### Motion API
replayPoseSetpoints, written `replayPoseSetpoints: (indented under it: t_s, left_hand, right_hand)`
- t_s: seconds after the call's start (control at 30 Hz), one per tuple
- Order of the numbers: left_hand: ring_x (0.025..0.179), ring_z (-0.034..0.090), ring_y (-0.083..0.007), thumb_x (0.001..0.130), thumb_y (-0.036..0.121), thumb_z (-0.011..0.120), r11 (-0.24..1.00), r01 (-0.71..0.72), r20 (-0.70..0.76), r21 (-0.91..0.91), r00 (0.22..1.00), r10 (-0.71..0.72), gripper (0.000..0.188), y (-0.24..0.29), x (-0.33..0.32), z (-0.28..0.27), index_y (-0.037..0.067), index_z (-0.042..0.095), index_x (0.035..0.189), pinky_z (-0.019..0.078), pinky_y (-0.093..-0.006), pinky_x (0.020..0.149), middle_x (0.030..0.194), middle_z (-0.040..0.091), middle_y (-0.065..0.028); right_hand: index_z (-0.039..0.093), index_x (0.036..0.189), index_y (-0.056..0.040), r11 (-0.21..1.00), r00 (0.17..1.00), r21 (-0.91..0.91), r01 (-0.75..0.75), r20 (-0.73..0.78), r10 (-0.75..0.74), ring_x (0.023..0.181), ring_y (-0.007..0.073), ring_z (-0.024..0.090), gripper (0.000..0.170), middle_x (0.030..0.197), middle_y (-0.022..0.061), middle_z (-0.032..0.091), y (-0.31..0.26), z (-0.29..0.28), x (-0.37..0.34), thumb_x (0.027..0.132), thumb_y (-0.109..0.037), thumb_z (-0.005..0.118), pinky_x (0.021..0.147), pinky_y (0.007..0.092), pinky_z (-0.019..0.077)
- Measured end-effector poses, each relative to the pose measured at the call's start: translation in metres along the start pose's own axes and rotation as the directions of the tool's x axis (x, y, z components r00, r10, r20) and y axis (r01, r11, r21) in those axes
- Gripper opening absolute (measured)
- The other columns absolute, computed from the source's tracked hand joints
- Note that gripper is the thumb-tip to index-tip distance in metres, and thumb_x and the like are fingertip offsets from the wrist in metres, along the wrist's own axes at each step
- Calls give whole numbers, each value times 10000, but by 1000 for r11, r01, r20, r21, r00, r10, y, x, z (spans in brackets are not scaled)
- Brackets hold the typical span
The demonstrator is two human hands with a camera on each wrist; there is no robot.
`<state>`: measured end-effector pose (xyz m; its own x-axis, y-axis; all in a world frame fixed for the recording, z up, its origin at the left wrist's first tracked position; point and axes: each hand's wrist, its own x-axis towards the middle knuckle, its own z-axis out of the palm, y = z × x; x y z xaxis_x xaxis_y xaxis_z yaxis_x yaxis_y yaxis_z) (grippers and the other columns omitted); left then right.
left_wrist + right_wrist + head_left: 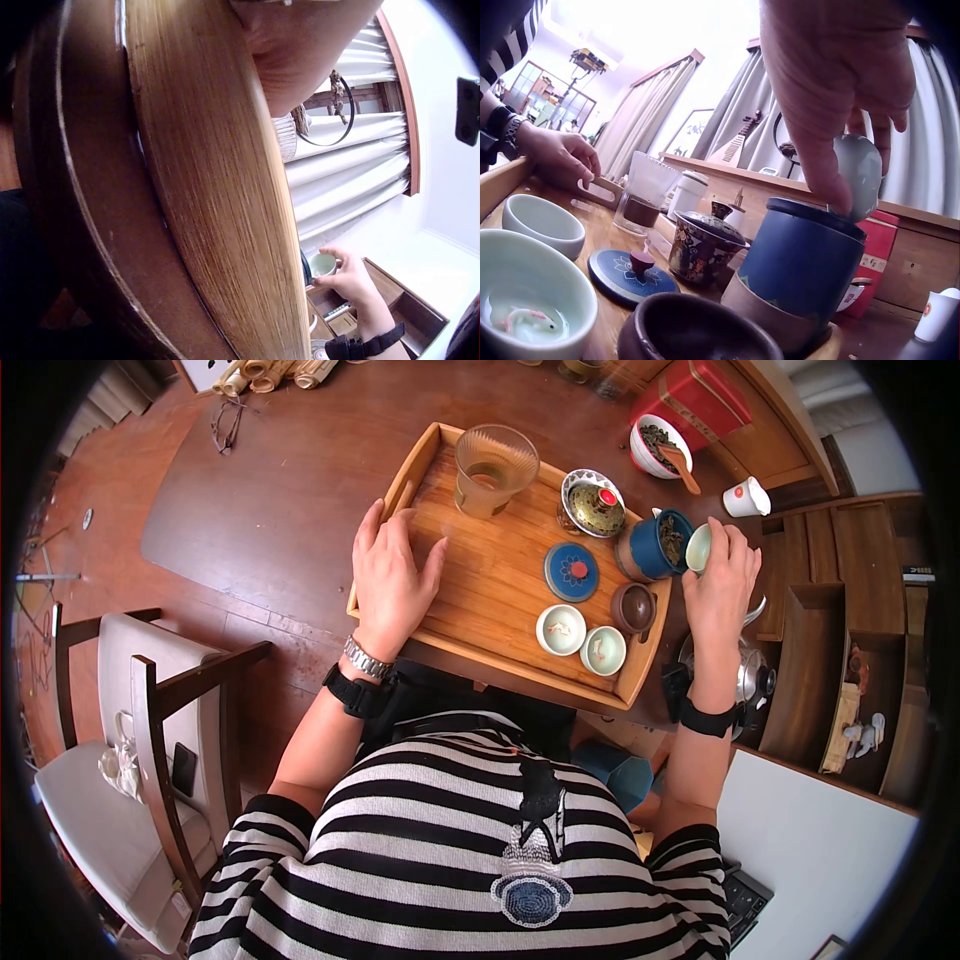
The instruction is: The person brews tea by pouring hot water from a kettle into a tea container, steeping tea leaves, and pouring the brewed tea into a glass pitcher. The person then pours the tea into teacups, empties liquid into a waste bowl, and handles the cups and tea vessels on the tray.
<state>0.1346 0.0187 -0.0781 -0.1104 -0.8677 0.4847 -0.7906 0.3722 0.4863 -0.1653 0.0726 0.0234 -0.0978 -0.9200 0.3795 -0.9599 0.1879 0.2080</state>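
Observation:
My right hand (722,588) pinches a small pale green cup (699,547) by its rim. In the right wrist view this cup is tipped on its side, right at the mouth of a blue canister (799,255). Dark tea leaves (671,542) show inside the canister. On the left end of the wooden tray (475,585) my left hand (392,578) rests with loose fingers, holding nothing. Near the canister are its blue lid (560,580), a dark brown cup (633,608), two pale cups with small fish figures inside, and a patterned lidded bowl (598,512).
A ribbed glass pitcher (495,465) with brown liquid stands at the tray's far left. Beyond the tray are a white bowl (648,458) of tea leaves with a wooden scoop (682,463), a red box (700,405) and a white cup (745,498). A kettle (750,672) sits beside my right forearm.

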Motion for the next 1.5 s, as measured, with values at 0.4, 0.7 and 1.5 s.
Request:
replayPoseSetpoints:
  t_s: [0.4,0.7,1.5]
  left_hand:
    - [1163,415,-346,767,211,668,1000,1,20,6,1000,-1,384,0,0,0,15,517,1061,339,-414,942,870,612,-120]
    - [1147,422,-365,759,208,665,1000,-11,17,5,1000,11,388,-1,0,1,4,514,1052,339,-428,938,871,592,-147]
    - [1145,417,-381,754,202,659,1000,-22,28,-11,999,22,403,-1,0,0,-7,496,1057,337,-444,941,958,568,-204]
  right_hand:
    - [518,1133,-35,759,969,642,-108,-105,226,1010,278,537,561,1095,134,514,-31,-3,-27,611,-55,723,869,353,426]
    - [449,1164,-29,481,969,859,-178,67,239,999,288,529,622,1087,148,499,-84,17,-73,611,-44,735,860,345,426]
    - [422,1146,-61,547,996,836,43,-78,41,1028,287,522,654,1073,127,544,-131,31,-81,603,-128,781,1014,515,248]
